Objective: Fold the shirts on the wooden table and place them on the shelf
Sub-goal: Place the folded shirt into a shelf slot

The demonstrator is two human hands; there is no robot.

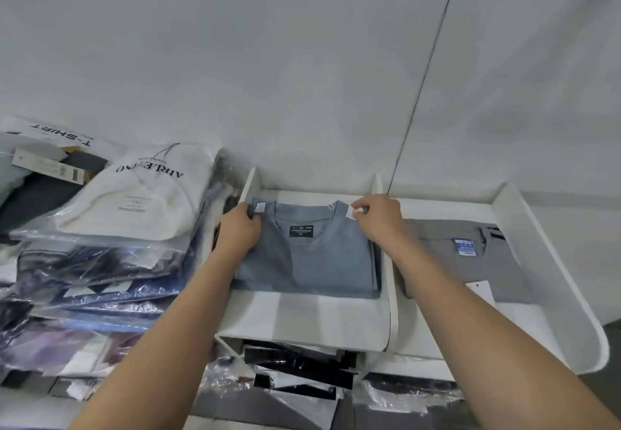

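A folded blue-grey shirt [312,255] lies flat in the left compartment of a white shelf [302,315], collar toward the wall, with a dark label inside the neck. My left hand [240,228] grips the shirt's far left corner, by a small white tag. My right hand [378,216] pinches a white tag at the shirt's far right shoulder. A folded grey shirt [447,255] with a blue label lies in the right compartment.
A white divider [386,261] separates the two compartments. To the left is a heap of plastic-bagged garments [100,261], with a white bagged one [141,194] on top. More bags and black cards [302,372] sit below the shelf. A pale wall stands behind.
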